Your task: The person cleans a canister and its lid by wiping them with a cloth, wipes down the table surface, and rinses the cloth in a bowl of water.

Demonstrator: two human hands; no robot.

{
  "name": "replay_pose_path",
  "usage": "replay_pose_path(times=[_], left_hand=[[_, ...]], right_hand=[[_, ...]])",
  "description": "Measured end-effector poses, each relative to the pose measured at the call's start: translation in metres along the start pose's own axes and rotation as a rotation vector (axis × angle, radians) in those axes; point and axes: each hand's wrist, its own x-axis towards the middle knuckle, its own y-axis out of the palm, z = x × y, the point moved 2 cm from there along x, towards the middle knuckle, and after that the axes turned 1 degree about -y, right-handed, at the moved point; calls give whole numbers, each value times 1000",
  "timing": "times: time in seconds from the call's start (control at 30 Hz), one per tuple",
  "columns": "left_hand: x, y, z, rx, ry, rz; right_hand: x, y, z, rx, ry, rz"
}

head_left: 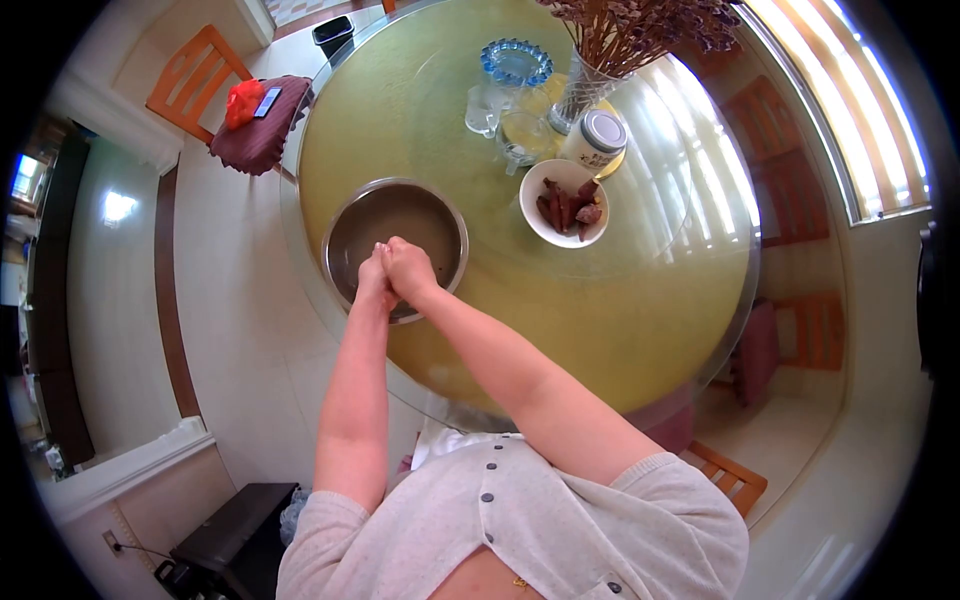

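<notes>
Both my hands are pressed together above the near part of a round metal basin (459, 215). Brownish, murky-looking water (395, 222) is in the basin. My left hand (374, 275) is closed against my right hand (408, 268), which wraps over it from the right. The fingers of both are curled. Whatever lies between the palms, if anything, is hidden. To the right of the basin stands a white bowl (535, 222) with several dark reddish pieces (566, 206) in it, which look like sweet potatoes.
Behind the bowl are a white lidded jar (596, 140), a glass pitcher (523, 138), a glass cup (483, 110), a blue-rimmed glass dish (516, 64) and a vase (580, 92) of dried flowers. A chair (255, 130) holds a red bag and a phone. The round glass-topped table (620, 330) curves around.
</notes>
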Motion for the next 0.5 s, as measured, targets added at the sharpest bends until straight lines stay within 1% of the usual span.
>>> replay_pose_path(times=[0.07, 0.17, 0.23, 0.27, 0.33, 0.37, 0.43, 0.5], left_hand=[[-1, 1, -1, -12, 24, 27], [-9, 8, -6, -20, 64, -6], [-13, 8, -6, -114, 45, -43], [-8, 4, -4, -113, 46, -44], [-1, 3, -1, -253, 81, -25], [1, 1, 0, -253, 80, -26], [-24, 17, -9, -204, 113, -120], [-26, 18, -10, -204, 121, -129]], right_hand=[[0, 0, 3, -14, 7, -8], [1, -2, 9, -47, -8, -22], [0, -2, 11, -61, -18, -22], [-1, -2, 12, -70, -18, -38], [-3, 0, 13, -80, -16, -51], [-2, 0, 13, -79, -18, -62], [-2, 0, 13, -78, -19, -72], [-2, 1, 13, -85, -2, -88]])
